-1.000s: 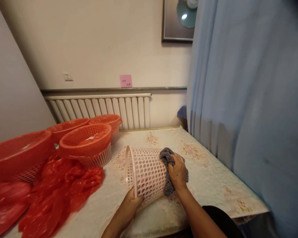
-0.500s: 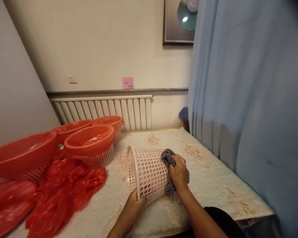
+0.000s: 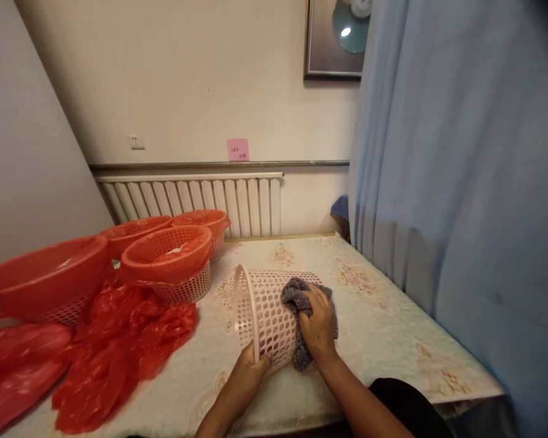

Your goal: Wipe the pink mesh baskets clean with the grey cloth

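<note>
A pale pink perforated plastic basket [image 3: 269, 304] lies on its side over the flowered tablecloth, its open mouth facing left. My left hand [image 3: 248, 372] grips the rim at the lower front, thumb outside and the other fingers hidden within. Bunched in my right hand [image 3: 318, 322] is a grey fuzzy cloth [image 3: 301, 353], pressed against the basket's outer side toward its base. The base itself is mostly hidden behind the cloth and hand.
Several baskets lined with red plastic bags, one a basket [image 3: 187, 283], stand at the left. Loose red bags [image 3: 119, 353] lie before them on the table [image 3: 383, 347]. A radiator [image 3: 201, 198] runs behind; a blue curtain [image 3: 438, 182] hangs at the right.
My right hand has slid the cloth leftward along the basket's side, away from the base toward the rim. The left hand keeps its hold, and the view has shifted slightly.
</note>
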A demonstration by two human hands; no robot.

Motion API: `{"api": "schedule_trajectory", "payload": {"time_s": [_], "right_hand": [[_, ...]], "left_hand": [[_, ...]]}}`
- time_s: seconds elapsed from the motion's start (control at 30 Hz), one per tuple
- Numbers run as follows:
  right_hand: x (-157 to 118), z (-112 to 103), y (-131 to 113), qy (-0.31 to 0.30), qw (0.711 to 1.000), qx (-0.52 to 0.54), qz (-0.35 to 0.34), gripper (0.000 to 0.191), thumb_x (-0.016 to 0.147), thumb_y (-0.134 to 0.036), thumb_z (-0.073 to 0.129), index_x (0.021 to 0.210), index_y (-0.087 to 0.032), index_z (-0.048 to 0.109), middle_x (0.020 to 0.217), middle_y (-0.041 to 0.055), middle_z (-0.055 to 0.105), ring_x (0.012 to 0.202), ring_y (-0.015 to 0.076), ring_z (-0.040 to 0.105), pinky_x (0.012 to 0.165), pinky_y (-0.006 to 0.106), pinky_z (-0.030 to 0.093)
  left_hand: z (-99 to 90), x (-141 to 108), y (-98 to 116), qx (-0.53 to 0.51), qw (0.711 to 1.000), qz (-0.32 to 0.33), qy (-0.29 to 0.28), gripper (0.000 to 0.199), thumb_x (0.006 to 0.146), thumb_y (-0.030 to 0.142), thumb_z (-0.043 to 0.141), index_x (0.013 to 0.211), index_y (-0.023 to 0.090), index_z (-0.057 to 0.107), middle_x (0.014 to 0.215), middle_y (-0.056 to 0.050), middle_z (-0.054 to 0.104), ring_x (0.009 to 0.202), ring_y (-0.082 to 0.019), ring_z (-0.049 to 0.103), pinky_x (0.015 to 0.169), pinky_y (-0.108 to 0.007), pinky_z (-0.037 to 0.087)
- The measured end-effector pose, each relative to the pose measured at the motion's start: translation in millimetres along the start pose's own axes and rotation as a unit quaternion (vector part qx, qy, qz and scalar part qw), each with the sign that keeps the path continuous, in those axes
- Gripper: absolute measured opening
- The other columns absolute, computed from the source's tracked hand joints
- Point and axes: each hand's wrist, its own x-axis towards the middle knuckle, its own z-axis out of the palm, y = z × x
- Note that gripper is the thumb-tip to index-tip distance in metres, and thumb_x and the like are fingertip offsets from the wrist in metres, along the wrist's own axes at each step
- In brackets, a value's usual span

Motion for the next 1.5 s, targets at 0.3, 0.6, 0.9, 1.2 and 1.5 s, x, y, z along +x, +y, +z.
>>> {"api": "schedule_trajectory", "payload": {"time_s": [0.3,0.6,0.9,1.2,1.5], "right_hand": [[-42,1,-78,-0.085,0.982,0.122,-0.115,0.06,0.056,-0.005,0.043,0.112,-0.019,0.055,0.139,0.0086,0.049,0.135,0.0288,0.035,0.11,0.054,0.03],[-21,-8,-71,-0.079,0.983,0.103,-0.13,0.055,0.057,-0.003,0.04,0.107,-0.018,0.057,0.131,0.0088,0.055,0.13,0.0258,0.042,0.109,0.051,0.031],[-17,-9,-68,-0.092,0.983,0.104,-0.118,0.054,0.058,-0.003,0.042,0.107,-0.018,0.058,0.132,0.0089,0.055,0.13,0.0256,0.042,0.109,0.049,0.031],[-7,-1,-40,-0.087,0.99,0.076,-0.086,0.053,0.063,-0.004,0.043,0.11,-0.019,0.06,0.126,0.0075,0.059,0.125,0.0237,0.046,0.107,0.044,0.035],[23,-11,40,0.006,0.99,-0.067,0.124,0.04,0.072,-0.014,0.044,0.106,-0.016,0.064,0.111,0.0112,0.065,0.109,0.0269,0.055,0.099,0.046,0.042]], "left_hand": [[-1.7,-10,-3,0.08,0.997,-0.001,-0.005,0.042,0.074,0.015,0.052,0.114,0.018,0.066,0.126,-0.007,0.065,0.125,-0.03,0.048,0.114,-0.045,0.026],[2.4,-21,-24,0.113,0.991,0.031,-0.059,0.039,0.089,0.041,0.05,0.114,0.014,0.062,0.117,-0.011,0.068,0.108,-0.029,0.058,0.104,-0.041,0.039],[2.5,-17,-27,0.036,0.996,0.024,-0.082,0.043,0.082,0.043,0.063,0.115,0.015,0.063,0.113,-0.009,0.07,0.109,-0.03,0.059,0.103,-0.041,0.041],[7.1,-4,-4,-0.046,0.999,0.022,0.001,0.043,0.085,0.03,0.059,0.125,0.014,0.056,0.123,-0.011,0.066,0.118,-0.028,0.056,0.106,-0.041,0.039],[6.0,-6,12,-0.008,1.0,0.004,-0.002,0.046,0.083,0.025,0.054,0.127,0.013,0.056,0.129,-0.011,0.063,0.123,-0.027,0.053,0.111,-0.042,0.032]]}}
